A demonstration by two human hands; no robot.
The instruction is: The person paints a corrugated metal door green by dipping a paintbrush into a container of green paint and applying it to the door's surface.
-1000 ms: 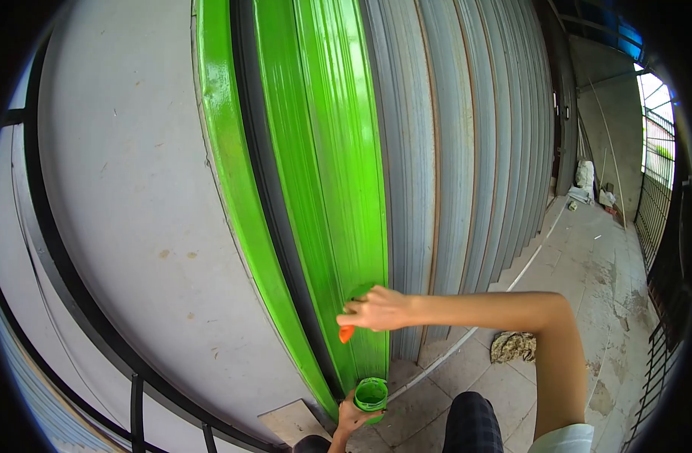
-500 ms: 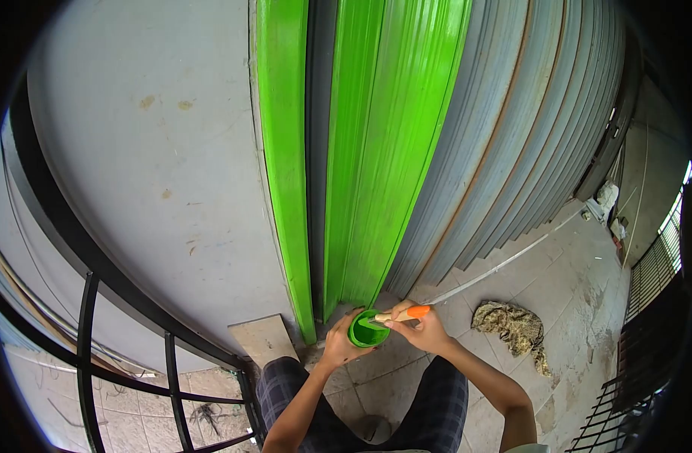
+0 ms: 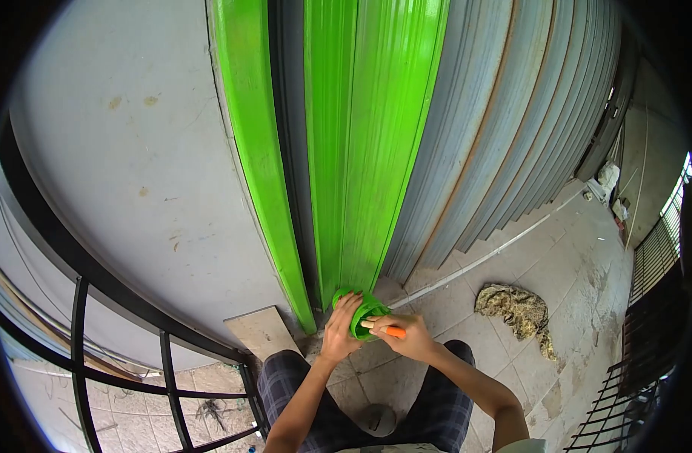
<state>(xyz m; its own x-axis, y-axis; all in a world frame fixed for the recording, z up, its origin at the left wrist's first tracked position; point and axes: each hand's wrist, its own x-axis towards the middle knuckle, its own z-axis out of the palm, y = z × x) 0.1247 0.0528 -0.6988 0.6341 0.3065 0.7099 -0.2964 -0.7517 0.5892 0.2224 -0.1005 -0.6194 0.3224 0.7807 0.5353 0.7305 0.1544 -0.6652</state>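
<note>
Gripping, left hand [image 3: 338, 330]: my fingers wrapped round tilted green paint cup [image 3: 365, 313].
Right hand [image 3: 408, 337]: pinched on orange-handled brush [image 3: 384, 329], wrist bent inward.

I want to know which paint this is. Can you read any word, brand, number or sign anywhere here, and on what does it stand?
No readable text anywhere.
Paint cup in the left hand: coated in green, no label shows.
Brush in the right hand: plain orange handle, no print visible.
Folding door, wall and rag: no lettering or signs.

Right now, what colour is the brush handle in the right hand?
Orange, on the brush handle in the right hand; head view.
</note>
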